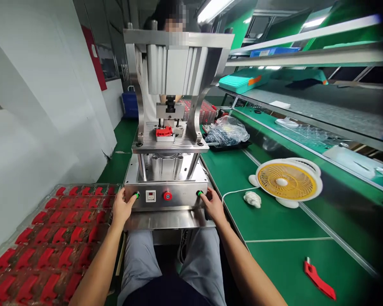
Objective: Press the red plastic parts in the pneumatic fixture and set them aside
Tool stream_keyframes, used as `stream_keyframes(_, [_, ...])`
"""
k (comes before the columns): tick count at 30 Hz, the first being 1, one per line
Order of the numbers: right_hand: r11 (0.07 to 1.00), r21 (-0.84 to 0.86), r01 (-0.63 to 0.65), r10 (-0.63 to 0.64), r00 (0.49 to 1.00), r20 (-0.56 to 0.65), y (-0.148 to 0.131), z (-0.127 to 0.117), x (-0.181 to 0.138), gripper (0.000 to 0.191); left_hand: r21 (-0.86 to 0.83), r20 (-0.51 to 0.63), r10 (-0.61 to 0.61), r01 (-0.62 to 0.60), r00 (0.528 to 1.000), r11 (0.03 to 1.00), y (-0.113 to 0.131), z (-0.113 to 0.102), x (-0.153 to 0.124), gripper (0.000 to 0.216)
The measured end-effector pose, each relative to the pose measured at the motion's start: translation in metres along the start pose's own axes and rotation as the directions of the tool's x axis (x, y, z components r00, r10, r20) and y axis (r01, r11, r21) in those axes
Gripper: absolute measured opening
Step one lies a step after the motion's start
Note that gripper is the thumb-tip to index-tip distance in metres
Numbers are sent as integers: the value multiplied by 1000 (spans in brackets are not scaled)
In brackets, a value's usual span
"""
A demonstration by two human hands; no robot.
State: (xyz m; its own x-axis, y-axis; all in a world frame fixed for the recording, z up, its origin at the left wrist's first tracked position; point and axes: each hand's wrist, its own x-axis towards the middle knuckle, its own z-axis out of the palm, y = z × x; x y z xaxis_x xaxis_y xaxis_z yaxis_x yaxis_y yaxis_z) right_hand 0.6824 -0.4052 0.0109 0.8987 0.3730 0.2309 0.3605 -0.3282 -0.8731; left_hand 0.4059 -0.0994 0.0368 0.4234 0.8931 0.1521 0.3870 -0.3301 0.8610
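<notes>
At the left end of a metal press's front panel, my left hand [122, 206] has its thumb on a green button [136, 195]. My right hand [214, 205] touches the matching green button [199, 194] at the right end. The other fingers of both hands lie at the panel's sides, and neither hand holds a loose part. Between them the control panel [185, 197] carries a small display [151, 196] and a red button [167, 195]. Above, a red plastic part [164, 131] sits in a fixture under the head of the press [170, 111].
Clear trays of red parts [54, 216] lie at left. On the green bench at right are a yellow-and-white fan [287, 180], a crumpled white piece [252, 199], a bagged bundle [226, 131] and a red-handled piece [319, 278]. Another person [151, 106] is behind the press.
</notes>
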Motion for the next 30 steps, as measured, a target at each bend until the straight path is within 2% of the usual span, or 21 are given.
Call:
stream_keyframes(4, [1000, 14, 23, -22, 1000, -8, 7, 3, 4, 68, 11, -49, 13, -13, 999, 1000, -12, 9, 2, 63])
stream_keyframes(7, [1000, 7, 7, -7, 1000, -3, 5, 3, 5, 71, 16, -54, 9, -9, 999, 1000, -12, 12, 0, 61])
stream_keyframes(10, [1000, 25, -1, 0, 999, 43, -1, -3, 1, 74, 2, -74, 13, -12, 997, 1000, 1, 9, -5, 63])
stream_keyframes(12, [999, 35, -13, 11, 998, 59, -3, -13, -3, 70, -22, -151, 63, -68, 986, 997, 18, 3, -10, 64])
stream_keyframes(15, [997, -3, -76, 76, 997, -19, 1, -40, -8, 66, -14, -274, 244, -257, 930, 966, 56, -13, -14, 59])
stream_keyframes(17, [991, -44, -124, 118, 986, -120, 12, -63, -10, 68, 27, -307, 402, -414, 863, 910, 90, -26, -13, 49])
stream_keyframes(20, [969, -130, -208, 171, 953, -250, 36, -101, -14, 74, 106, -272, 621, -618, 735, 779, 147, -41, -5, 32])
stream_keyframes(22, [937, -204, -283, 215, 929, -300, 56, -123, -19, 76, 143, -218, 716, -704, 663, 696, 183, -44, 5, 25])
stream_keyframes(25, [885, -294, -361, 256, 905, -340, 86, -147, -32, 72, 175, -131, 802, -783, 583, 597, 230, -35, 24, 23])
stream_keyframes(27, [875, -317, -366, 257, 906, -337, 100, -153, -41, 68, 203, -54, 836, -814, 546, 544, 256, -22, 40, 24])
stream_keyframes(30, [871, -337, -357, 262, 919, -296, 108, -152, -48, 63, 289, 76, 833, -811, 549, 508, 285, -1, 65, 24])
